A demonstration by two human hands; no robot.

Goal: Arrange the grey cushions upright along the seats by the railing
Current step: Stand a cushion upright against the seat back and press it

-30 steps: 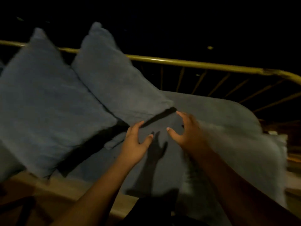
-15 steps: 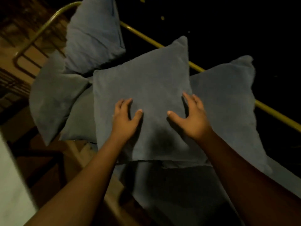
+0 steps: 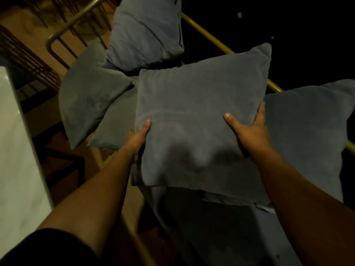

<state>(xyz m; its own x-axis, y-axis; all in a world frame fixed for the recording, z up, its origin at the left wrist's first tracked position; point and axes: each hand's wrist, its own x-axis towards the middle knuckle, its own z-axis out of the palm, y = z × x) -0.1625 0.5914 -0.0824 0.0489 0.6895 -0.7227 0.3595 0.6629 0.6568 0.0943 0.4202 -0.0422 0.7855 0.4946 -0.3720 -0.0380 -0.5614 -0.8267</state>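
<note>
A square grey cushion [image 3: 199, 104] stands upright in the middle, its top corner reaching past the yellow railing [image 3: 207, 33]. My left hand [image 3: 139, 136] grips its left edge, thumb on the front. My right hand [image 3: 249, 129] grips its right edge, fingers wrapped behind. Another grey cushion [image 3: 307, 135] leans behind it on the right. On the left, a cushion [image 3: 90, 100] stands tilted on a corner, one [image 3: 117, 123] lies partly under the held cushion, and one [image 3: 148, 29] stands at the far end. A grey seat pad [image 3: 221, 227] lies below.
The yellow railing curves round at the far left [image 3: 57, 35] with dark bars beneath. A pale slab or wall [image 3: 17, 150] fills the left edge. A brown wooden seat frame [image 3: 63, 162] shows below the left cushions. Beyond the railing is darkness.
My hands have slid from the front face of the middle cushion to its left and right edges and now grip it. The view has moved closer to the cushions.
</note>
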